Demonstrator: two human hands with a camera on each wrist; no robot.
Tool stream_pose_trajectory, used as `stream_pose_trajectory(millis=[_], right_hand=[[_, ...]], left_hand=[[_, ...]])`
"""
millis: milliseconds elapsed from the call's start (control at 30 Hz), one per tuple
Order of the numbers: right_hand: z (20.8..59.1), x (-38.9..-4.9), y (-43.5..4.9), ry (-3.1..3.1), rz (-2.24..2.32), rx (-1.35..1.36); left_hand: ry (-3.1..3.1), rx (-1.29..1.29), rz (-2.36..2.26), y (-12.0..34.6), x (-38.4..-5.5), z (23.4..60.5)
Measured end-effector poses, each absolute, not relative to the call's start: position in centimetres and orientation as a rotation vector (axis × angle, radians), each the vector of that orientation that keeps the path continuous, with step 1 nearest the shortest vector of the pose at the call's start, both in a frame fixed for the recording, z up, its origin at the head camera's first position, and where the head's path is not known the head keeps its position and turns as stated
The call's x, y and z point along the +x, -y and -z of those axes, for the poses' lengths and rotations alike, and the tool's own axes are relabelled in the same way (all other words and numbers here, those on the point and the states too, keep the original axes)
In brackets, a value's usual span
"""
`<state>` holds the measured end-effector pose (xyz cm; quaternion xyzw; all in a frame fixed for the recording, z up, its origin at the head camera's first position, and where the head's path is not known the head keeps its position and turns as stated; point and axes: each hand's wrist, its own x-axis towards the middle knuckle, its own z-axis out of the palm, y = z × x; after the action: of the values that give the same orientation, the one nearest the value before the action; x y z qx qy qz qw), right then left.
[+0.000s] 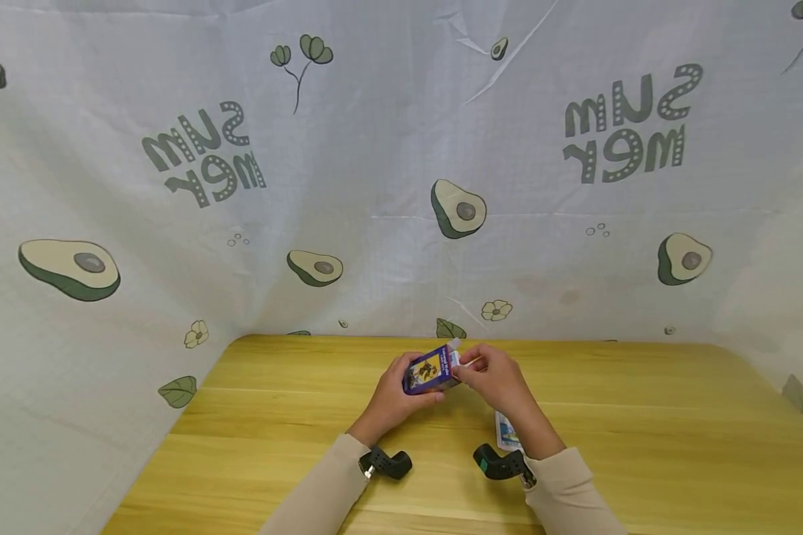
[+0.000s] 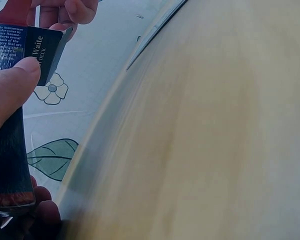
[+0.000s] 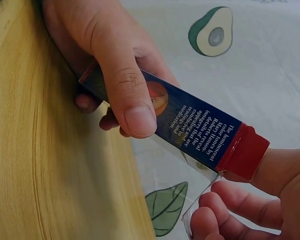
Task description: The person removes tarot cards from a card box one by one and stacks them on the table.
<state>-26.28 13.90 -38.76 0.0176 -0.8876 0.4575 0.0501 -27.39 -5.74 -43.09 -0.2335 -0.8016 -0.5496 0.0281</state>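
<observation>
A small dark blue card box [image 1: 427, 371] with a yellow picture panel is held up over the table, tilted. My left hand [image 1: 393, 397] grips it, the thumb lying along its printed narrow side [image 3: 200, 130]. The box's end toward my right hand [image 1: 498, 377] is open. A red side flap [image 3: 245, 152] sticks out there, and the dark lid flap [image 2: 47, 52] is folded outward. My right hand's thumb and curled fingers [image 3: 232, 207] are at this open end, pinching at the lid flap. Part of the flap is hidden behind the fingers.
A white-bordered picture card [image 1: 507, 432] lies on the wooden table [image 1: 642, 446], partly covered by my right forearm. Black wrist cameras [image 1: 498, 462] are strapped to both wrists. A pale curtain [image 1: 388, 148] with avocado prints hangs behind and beside the table.
</observation>
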Motion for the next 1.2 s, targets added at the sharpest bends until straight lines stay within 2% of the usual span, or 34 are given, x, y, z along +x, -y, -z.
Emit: stream_pose_trajectory(millis=[233, 533, 1200], right_hand=[[38.8, -26.2, -14.1, 2.715, -1.390, 0.041], [38.7, -26.3, -14.4, 2.711, -1.424, 0.041], [38.1, -26.4, -15.2, 2.714, -1.424, -0.005]], left_hand=[[2.480, -0.717, 1.680, 5.7, -27.5, 43.3], [2.499, -0.694, 1.674, 5.8, -29.8, 46.6], [2.492, -0.696, 1.692, 5.8, -29.9, 46.5]])
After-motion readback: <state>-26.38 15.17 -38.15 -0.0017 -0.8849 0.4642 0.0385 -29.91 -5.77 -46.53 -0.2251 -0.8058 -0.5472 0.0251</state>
